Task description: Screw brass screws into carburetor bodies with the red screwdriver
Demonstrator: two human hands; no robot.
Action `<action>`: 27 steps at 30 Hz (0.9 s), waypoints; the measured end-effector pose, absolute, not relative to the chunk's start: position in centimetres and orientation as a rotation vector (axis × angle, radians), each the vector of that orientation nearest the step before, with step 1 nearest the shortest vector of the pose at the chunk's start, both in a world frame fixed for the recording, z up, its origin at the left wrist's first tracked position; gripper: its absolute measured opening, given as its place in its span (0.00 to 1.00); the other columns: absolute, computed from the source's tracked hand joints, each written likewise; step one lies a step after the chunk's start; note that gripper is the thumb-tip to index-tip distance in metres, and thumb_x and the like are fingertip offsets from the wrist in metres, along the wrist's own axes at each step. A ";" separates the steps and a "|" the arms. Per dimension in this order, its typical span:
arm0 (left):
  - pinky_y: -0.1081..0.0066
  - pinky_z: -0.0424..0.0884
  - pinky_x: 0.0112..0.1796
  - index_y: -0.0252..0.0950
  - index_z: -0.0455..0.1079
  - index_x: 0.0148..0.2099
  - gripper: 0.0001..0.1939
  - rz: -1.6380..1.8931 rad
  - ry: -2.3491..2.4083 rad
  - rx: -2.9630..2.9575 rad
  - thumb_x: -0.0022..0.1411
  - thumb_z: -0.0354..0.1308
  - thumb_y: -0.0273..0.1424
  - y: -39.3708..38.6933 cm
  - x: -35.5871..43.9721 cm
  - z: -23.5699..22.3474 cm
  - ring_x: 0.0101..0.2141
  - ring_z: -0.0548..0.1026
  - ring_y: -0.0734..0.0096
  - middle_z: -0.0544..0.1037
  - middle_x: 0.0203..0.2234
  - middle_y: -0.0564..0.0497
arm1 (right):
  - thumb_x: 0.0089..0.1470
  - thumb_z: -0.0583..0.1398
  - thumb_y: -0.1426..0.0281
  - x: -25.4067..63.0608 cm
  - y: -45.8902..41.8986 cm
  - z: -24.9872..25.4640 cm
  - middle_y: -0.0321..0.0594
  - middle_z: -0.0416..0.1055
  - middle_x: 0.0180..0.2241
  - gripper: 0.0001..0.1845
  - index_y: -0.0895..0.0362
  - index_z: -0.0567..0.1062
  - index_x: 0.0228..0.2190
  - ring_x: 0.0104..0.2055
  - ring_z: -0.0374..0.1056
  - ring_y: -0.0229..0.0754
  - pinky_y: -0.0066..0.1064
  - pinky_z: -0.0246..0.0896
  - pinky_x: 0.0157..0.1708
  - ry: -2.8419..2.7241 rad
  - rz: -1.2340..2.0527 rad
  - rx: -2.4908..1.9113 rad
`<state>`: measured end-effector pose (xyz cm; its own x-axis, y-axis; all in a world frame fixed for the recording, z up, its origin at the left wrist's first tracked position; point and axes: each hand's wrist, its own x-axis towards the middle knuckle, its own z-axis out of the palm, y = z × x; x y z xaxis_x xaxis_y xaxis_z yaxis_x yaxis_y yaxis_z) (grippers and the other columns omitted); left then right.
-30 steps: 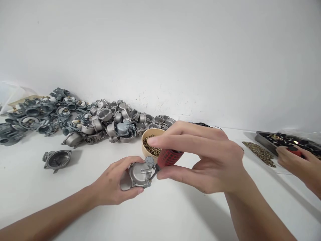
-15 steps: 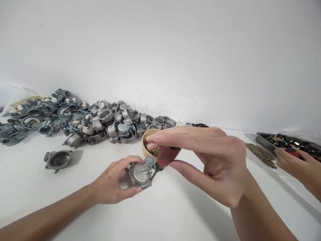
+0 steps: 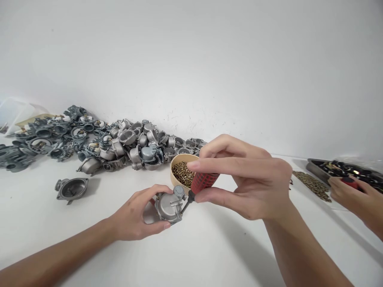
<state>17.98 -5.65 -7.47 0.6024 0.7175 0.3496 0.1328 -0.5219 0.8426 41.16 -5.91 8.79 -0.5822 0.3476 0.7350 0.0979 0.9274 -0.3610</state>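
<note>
My left hand (image 3: 134, 217) grips a small grey metal carburettor part (image 3: 168, 206) against the white table (image 3: 191, 255). My right hand (image 3: 248, 181) pinches the red ribbed handle of a screwdriver (image 3: 202, 181) between thumb and fingers. The tool's dark tip touches the part's right side. Just behind the part stands a tan bowl (image 3: 175, 164) filled with small brass screws.
A long heap of grey carburettor parts (image 3: 98, 141) lies along the wall at the back left, and one loose bowl-shaped part (image 3: 72, 188) lies nearer. At the right edge another person's hand (image 3: 356, 199) rests by a dark tray (image 3: 344, 167) and a strip of brass screws (image 3: 312, 184).
My right fingers have rolled round the red handle, from spread flat over it to a pinch. The left hand and the part have stayed in place.
</note>
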 end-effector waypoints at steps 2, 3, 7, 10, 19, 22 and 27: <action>0.63 0.78 0.44 0.45 0.63 0.61 0.26 0.897 0.675 2.004 0.63 0.66 0.33 -5.6 18.0 -7.5 0.41 0.78 0.64 0.79 0.48 0.50 | 0.61 0.66 0.76 41.2 -5.9 8.8 0.48 0.77 0.44 0.18 0.59 0.80 0.53 0.36 0.76 0.39 0.29 0.77 0.29 -2.220 0.412 -0.337; 0.63 0.78 0.44 0.45 0.63 0.61 0.26 0.900 0.679 2.010 0.63 0.66 0.33 -5.6 18.0 -7.5 0.41 0.79 0.63 0.79 0.49 0.49 | 0.62 0.63 0.79 41.2 -5.9 8.8 0.49 0.78 0.46 0.19 0.58 0.79 0.54 0.37 0.77 0.39 0.30 0.77 0.29 -2.227 0.434 -0.338; 0.63 0.78 0.44 0.45 0.63 0.61 0.26 0.903 0.676 2.011 0.63 0.66 0.34 -5.7 17.9 -7.5 0.41 0.79 0.62 0.79 0.49 0.49 | 0.56 0.70 0.79 41.1 -5.9 8.8 0.44 0.77 0.40 0.17 0.57 0.83 0.48 0.32 0.77 0.35 0.24 0.75 0.26 -2.185 0.379 -0.270; 0.62 0.78 0.45 0.45 0.63 0.61 0.27 0.893 0.680 2.003 0.63 0.67 0.33 -5.6 17.9 -7.6 0.42 0.79 0.62 0.79 0.49 0.49 | 0.59 0.68 0.76 41.2 -6.1 8.8 0.47 0.77 0.45 0.16 0.58 0.82 0.50 0.32 0.77 0.35 0.25 0.77 0.27 -2.218 0.431 -0.300; 0.61 0.78 0.47 0.46 0.62 0.62 0.28 0.882 0.697 2.015 0.63 0.67 0.32 -5.7 17.9 -7.5 0.44 0.79 0.63 0.78 0.51 0.50 | 0.56 0.71 0.76 41.2 -6.3 8.8 0.44 0.76 0.43 0.15 0.59 0.83 0.46 0.31 0.77 0.34 0.23 0.77 0.26 -2.184 0.489 -0.289; 0.61 0.78 0.48 0.47 0.62 0.62 0.28 0.882 0.704 2.031 0.62 0.67 0.32 -5.7 17.9 -7.5 0.44 0.79 0.62 0.78 0.52 0.51 | 0.62 0.63 0.80 41.2 -6.5 8.8 0.50 0.78 0.47 0.16 0.60 0.81 0.51 0.36 0.78 0.39 0.28 0.80 0.31 -2.214 0.573 -0.340; 0.61 0.78 0.48 0.48 0.62 0.62 0.28 0.876 0.714 2.027 0.63 0.67 0.32 -5.7 17.9 -7.6 0.44 0.79 0.63 0.78 0.52 0.51 | 0.52 0.73 0.78 41.2 -6.2 8.8 0.42 0.75 0.39 0.17 0.61 0.83 0.45 0.30 0.76 0.33 0.22 0.75 0.27 -2.166 0.486 -0.261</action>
